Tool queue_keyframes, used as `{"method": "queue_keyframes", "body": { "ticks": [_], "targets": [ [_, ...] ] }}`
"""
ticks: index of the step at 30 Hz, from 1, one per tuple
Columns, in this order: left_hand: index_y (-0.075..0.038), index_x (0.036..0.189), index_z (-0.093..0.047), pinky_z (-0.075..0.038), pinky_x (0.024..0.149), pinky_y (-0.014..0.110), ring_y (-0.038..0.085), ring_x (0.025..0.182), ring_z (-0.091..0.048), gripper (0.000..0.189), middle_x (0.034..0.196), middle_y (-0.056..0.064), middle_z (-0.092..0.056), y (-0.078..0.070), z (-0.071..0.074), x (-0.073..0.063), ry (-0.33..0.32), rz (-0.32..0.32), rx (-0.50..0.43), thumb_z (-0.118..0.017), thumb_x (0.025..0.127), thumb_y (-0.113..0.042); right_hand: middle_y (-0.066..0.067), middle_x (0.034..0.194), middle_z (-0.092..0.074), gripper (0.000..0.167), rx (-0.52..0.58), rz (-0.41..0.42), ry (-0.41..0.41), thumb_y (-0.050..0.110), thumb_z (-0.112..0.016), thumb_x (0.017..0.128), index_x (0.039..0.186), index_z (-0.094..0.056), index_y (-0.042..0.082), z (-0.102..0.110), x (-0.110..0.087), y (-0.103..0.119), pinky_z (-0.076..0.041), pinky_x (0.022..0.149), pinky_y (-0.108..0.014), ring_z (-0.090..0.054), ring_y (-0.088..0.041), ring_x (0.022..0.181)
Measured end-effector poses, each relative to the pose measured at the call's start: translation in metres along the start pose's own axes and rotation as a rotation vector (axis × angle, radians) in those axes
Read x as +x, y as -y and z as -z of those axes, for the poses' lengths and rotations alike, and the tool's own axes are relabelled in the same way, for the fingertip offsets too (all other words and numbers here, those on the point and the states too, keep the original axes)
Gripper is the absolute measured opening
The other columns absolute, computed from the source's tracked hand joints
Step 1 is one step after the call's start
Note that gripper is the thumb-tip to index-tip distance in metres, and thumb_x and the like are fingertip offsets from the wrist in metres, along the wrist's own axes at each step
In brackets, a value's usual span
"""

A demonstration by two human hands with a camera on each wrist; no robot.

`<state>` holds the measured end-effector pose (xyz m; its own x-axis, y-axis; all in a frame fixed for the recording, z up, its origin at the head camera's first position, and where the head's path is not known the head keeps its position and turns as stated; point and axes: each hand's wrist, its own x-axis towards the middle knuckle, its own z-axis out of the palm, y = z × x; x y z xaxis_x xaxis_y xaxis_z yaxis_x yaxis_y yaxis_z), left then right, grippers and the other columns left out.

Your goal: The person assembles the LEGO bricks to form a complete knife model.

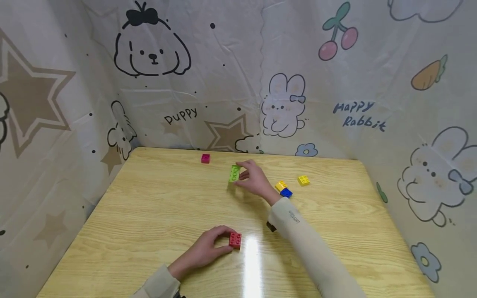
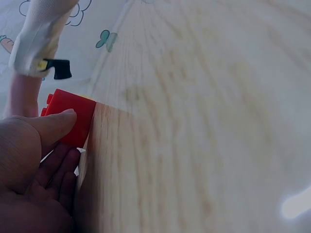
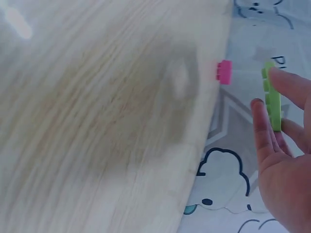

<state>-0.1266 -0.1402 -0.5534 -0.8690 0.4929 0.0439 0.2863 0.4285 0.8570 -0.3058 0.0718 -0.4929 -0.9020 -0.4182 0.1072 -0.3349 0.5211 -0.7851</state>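
Observation:
Near the front middle of the table, my left hand (image 1: 204,249) holds a red building brick (image 1: 235,240) between thumb and fingers. In the left wrist view the thumb presses the side of the red brick (image 2: 73,119), whose base is right at the tabletop. My right hand (image 1: 254,179) reaches toward the back and pinches a long light green brick (image 1: 234,173) by its two ends. The right wrist view shows that green brick (image 3: 273,99) raised over the table, its studs facing left.
A magenta brick (image 1: 205,158) sits at the table's back edge. Right of my right hand are an orange-yellow brick (image 1: 281,186), a blue brick (image 1: 286,193) against it and a yellow brick (image 1: 303,180). A dark brown piece (image 1: 271,226) is partly under the right sleeve. Printed curtains (image 1: 223,62) surround the table.

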Motion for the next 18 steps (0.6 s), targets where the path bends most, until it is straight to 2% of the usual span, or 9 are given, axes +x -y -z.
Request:
{"method": "queue_keyframes", "body": {
  "ticks": [5, 11, 18],
  "targets": [
    [-0.024, 0.133, -0.064, -0.048, 0.113, 0.041, 0.014, 0.125, -0.061, 0.038, 0.128, -0.011, -0.068, 0.002, 0.0, 0.001, 0.013, 0.036, -0.016, -0.075, 0.097, -0.03, -0.015, 0.136, -0.049, 0.072, 0.102, -0.008, -0.033, 0.0, -0.085, 0.084, 0.148, -0.053, 0.007, 0.014, -0.02, 0.008, -0.061, 0.089, -0.029, -0.068, -0.024, 0.102],
    [-0.024, 0.132, -0.064, -0.047, 0.113, 0.042, 0.014, 0.126, -0.061, 0.038, 0.128, -0.012, -0.069, 0.001, -0.001, 0.001, 0.007, 0.034, -0.01, -0.075, 0.096, -0.031, -0.012, 0.136, -0.053, 0.07, 0.194, -0.03, -0.019, 0.0, -0.087, 0.08, 0.14, -0.053, 0.01, 0.027, -0.05, 0.01, -0.058, 0.081, -0.032, -0.063, -0.02, 0.094],
    [-0.022, 0.131, -0.066, -0.048, 0.112, 0.042, 0.017, 0.123, -0.063, 0.037, 0.127, -0.008, -0.07, 0.002, -0.002, -0.001, -0.017, -0.003, 0.002, -0.075, 0.096, -0.029, -0.012, 0.108, -0.066, 0.072, 0.229, -0.036, 0.027, 0.003, -0.089, 0.079, 0.14, -0.053, 0.011, 0.036, -0.095, 0.014, -0.058, 0.078, -0.034, -0.063, -0.02, 0.087]
  ]
}}
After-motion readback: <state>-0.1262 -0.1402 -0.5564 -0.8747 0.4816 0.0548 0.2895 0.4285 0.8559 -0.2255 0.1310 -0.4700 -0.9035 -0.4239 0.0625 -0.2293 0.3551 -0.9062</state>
